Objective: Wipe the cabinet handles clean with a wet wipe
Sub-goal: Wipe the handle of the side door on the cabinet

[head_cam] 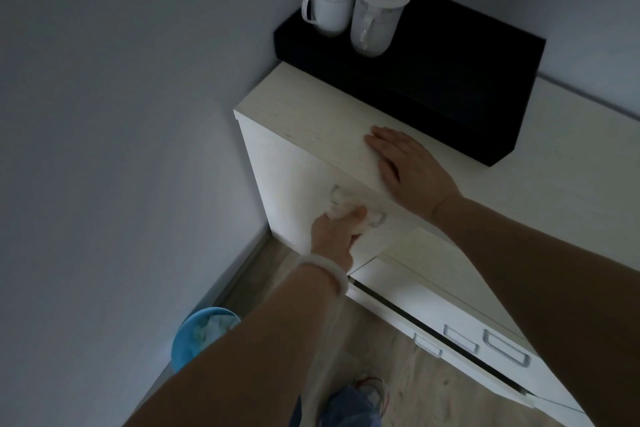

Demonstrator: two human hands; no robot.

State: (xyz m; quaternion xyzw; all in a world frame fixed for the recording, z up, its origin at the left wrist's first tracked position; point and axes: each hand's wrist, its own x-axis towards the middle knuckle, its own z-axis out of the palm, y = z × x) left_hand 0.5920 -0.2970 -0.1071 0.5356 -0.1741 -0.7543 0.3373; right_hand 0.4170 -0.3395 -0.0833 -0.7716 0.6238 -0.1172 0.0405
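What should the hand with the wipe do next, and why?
Probably slide the wipe along the handle toward its right end. The left hand grips the wipe on the handle's middle, so the ends look unwiped. The right hand rests flat on the cabinet top, steadying it.

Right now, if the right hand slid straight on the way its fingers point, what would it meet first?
Probably nothing on the cabinet top: the right hand points toward its bare left edge, passing in front of the black box.
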